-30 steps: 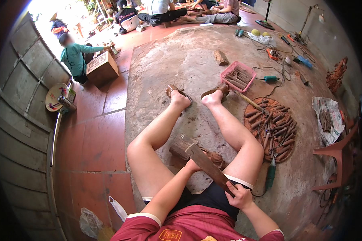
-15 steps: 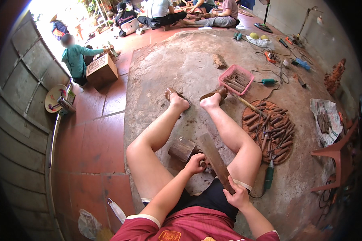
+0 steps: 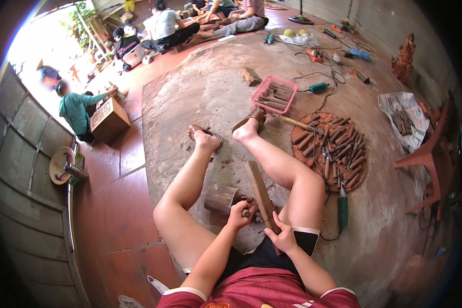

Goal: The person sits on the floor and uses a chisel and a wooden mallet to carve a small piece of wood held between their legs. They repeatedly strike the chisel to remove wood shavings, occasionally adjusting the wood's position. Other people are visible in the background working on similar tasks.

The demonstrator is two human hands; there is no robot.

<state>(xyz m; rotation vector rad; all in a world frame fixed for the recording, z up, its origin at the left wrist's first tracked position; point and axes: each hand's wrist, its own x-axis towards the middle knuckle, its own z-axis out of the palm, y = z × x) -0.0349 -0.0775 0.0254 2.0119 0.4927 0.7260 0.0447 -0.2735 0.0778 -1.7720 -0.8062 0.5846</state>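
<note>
My left hand is closed around a short round wooden stick, whose end shows beside my thumb. In my right hand is a long flat wooden bar, gripped near its lower end and slanting away from me between my knees. The stick and the bar are close together; whether they touch I cannot tell. Just beyond my left hand a squared wooden block lies on the ground, with a small curled dark thing at its right end.
Right of my foot stand a pink basket of wooden sticks and a round mat heaped with brown wooden pieces. A green power tool with a cord lies near my right knee. A red plastic chair stands right; people sit far off.
My view has turned, so the surroundings sit further left. The bar has tilted more upright and shows a narrower side, with my right hand's grip shifted on it. My left hand keeps its stick.
</note>
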